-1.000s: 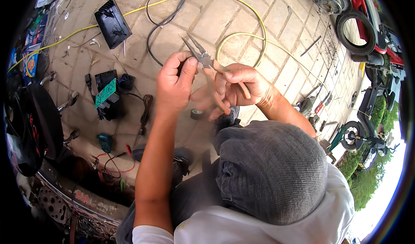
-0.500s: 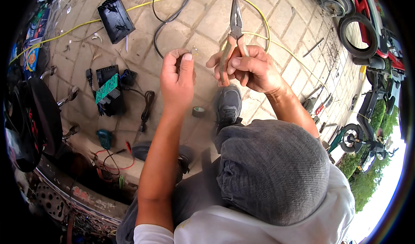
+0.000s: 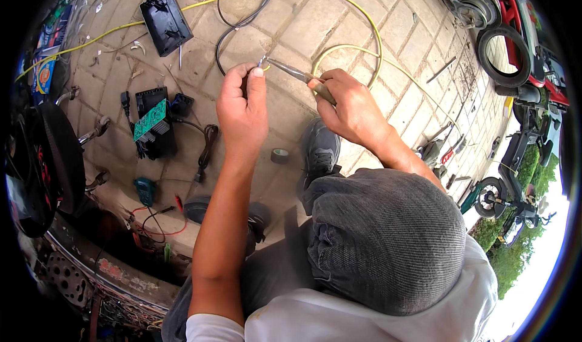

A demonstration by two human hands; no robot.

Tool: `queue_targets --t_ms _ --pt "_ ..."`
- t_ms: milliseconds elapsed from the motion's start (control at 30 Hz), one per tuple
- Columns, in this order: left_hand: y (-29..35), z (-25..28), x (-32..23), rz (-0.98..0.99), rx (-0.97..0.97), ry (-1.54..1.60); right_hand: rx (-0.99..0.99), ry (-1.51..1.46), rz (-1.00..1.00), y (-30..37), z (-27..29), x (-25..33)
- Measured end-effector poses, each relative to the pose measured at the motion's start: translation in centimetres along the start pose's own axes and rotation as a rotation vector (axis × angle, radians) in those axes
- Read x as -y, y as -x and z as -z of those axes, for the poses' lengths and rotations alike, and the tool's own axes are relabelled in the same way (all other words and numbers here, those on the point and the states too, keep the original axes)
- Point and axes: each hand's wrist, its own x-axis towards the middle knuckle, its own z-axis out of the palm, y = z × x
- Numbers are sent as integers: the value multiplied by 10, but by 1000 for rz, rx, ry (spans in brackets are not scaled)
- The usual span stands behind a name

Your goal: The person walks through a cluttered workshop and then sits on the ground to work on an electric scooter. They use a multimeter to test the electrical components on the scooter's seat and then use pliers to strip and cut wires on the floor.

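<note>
Between thumb and bent forefinger, my left hand (image 3: 244,102) pinches a tiny part (image 3: 263,62) with a shiny metal end and a yellowish bit. It is too small to name and is mostly covered by the fingers. Wrapped round the handles of long-nose pliers (image 3: 292,70), my right hand (image 3: 348,107) points their narrow jaws leftward. The jaw tips are at the tiny part; whether they grip it I cannot tell. Most of the orange-brown handles are hidden in my right hand.
An open black case (image 3: 165,22) lies at upper left. Below it are a green circuit board (image 3: 151,121), a coiled black cable (image 3: 208,148) and a teal device (image 3: 145,192) with leads. A tape roll (image 3: 279,155) lies by my shoe (image 3: 321,148). A yellow hose (image 3: 351,1) crosses the paving.
The pliers have swung from pointing away to pointing left, their tips now at the tiny part. My right hand has turned over; my left hand has shifted slightly left.
</note>
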Motion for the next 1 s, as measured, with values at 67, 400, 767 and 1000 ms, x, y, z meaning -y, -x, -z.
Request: queue_targets --t_ms 67,400,767,1000 --pt "-1 0 -1 16 0 -2 20 24 -18 0 0 0" --pt "-6 3 0 364 -15 537 592 -483 -685 15 -5 12" --pt "-4 3 -1 84 109 -110 549 -489 -540 -10 5 3" --pt "5 -5 -12 -181 65 -474 299 -590 -414 -11 -21 12"
